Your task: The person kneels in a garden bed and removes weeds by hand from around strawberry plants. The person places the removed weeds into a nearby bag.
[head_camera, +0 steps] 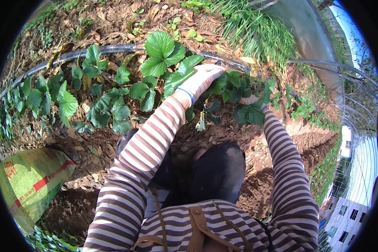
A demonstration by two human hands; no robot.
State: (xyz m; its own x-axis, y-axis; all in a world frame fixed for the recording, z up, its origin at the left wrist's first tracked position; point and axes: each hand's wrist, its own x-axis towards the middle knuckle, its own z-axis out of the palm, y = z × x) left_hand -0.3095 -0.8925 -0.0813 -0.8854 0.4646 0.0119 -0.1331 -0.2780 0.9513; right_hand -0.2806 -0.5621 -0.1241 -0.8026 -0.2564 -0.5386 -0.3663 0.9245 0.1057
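My left hand [203, 80], in a white knit glove with a blue cuff, reaches in among the leaves of a strawberry plant [159, 52]. Its fingertips are hidden on the far side, so I cannot see what they touch. Lower and to the right, my right hand [252, 100], gloved too, is mostly covered by darker strawberry leaves [250, 114]. Whether it grips a stem there does not show. Between both hands lies a clump of shaded leaves [234, 83], some of them drooping near the soil.
Behind the plants runs a black irrigation hose [113, 48]. More strawberry plants [104, 108] line the bed at left. A yellow-green printed sack [39, 179] stands at lower left. Tall grass [255, 34], plastic sheeting [302, 28] and metal hoops [340, 64] are at right.
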